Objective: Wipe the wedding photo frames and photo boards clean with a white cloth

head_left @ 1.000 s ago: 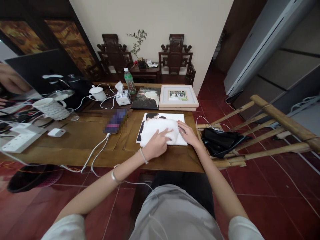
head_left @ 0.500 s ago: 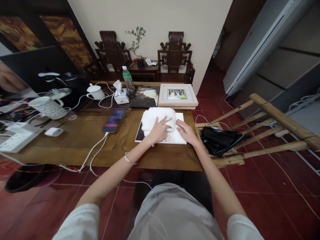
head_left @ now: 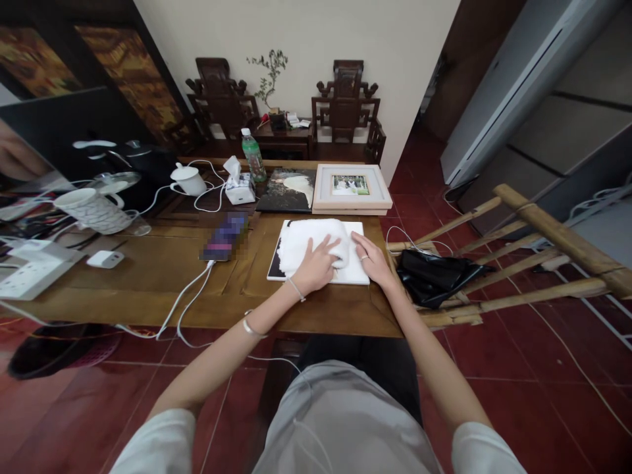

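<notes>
A folded white towel lies over a flat white-edged panel on the wooden table. Part of a dark picture shows at the panel's left side; the towel hides most of its face. My left hand rests on the towel's front part with its fingers spread, a bracelet at the wrist. At the panel's right part, my right hand lies with fingers stretched out beside the towel, a ring on one finger. Whether its fingertips touch the towel I cannot tell.
Behind the panel lie a dark picture and a framed photo. A phone on a charging cable, a tissue box, a bottle and cups stand leftward. A bamboo chair holding a black bag is at right.
My left hand has shifted slightly toward me and to the right on the towel. The towel lies flatter and a little nearer. My right hand has moved slightly right and its fingers have shifted.
</notes>
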`<state>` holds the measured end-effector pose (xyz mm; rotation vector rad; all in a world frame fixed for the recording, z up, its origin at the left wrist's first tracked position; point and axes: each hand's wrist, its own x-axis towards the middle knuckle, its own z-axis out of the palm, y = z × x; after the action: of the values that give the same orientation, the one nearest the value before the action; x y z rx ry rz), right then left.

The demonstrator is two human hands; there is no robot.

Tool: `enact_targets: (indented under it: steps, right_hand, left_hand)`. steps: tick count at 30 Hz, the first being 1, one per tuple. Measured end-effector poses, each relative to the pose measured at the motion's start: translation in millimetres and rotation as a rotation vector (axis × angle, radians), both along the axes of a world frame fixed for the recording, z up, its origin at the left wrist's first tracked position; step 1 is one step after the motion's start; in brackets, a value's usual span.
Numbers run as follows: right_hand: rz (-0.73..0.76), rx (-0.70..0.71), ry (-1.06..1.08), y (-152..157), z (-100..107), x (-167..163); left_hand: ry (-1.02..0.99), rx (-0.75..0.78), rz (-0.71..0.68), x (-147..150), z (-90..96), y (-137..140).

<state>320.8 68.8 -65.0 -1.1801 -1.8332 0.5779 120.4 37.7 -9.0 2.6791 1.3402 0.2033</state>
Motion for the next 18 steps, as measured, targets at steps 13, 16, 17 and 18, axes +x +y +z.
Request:
enact_targets:
  steps: [13, 16, 17, 18]
  right_hand:
    - [0.003, -0.049, 0.147, -4.8, 6.5, 0.3]
    - [-0.001, -0.058, 0.112, -4.0, 4.4, -1.6]
    - [0.001, -0.055, 0.088, -3.6, 3.6, -2.2]
    - [0.009, -0.049, 0.061, -3.1, 2.7, -2.7]
  left_hand:
    - [0.04, 0.073, -0.236, 31.8, 2.6, -60.4]
    - [0.052, 0.04, -0.28, 17.1, 14.4, -71.9]
    - [0.054, 0.033, -0.26, 11.6, 18.3, -70.1]
    - [0.062, 0.028, -0.221, 6.3, 21.7, -65.0]
